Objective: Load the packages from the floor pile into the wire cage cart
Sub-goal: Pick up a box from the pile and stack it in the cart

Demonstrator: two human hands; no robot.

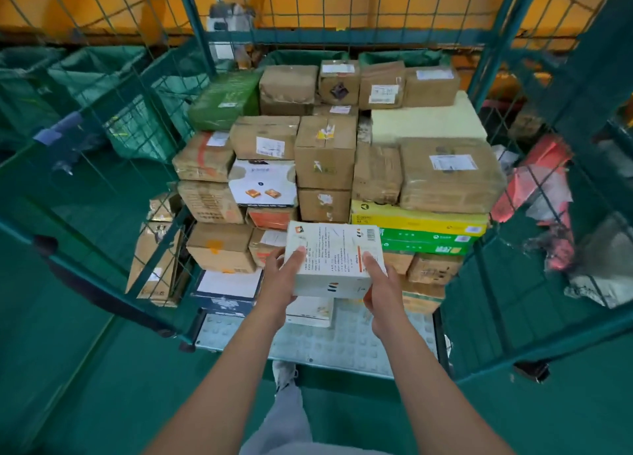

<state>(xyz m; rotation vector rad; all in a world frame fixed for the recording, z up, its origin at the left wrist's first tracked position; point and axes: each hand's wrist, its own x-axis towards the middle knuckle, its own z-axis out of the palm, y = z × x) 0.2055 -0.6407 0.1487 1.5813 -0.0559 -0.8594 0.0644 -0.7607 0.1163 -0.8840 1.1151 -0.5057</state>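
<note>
I hold a white printed box [334,259] between both hands, just above the front of the wire cage cart's grey studded floor [356,341]. My left hand [282,280] grips its left side, thumb on top. My right hand [378,287] grips its right side. Behind the box, several packages fill the cart in stacked rows: brown cartons [325,153], a green wrapped parcel [222,100], a yellow flat box [418,220], green flat boxes [424,242] and a cream slab [428,119]. Another white box [310,312] lies on the cart floor under the held one.
The cart's green wire side gates [102,194] stand open to left and right [534,249]. A brown carton [154,259] leans outside the left gate. Red and grey soft parcels [544,194] lie beyond the right gate. The floor is green; my shoe [284,376] is at the cart's front edge.
</note>
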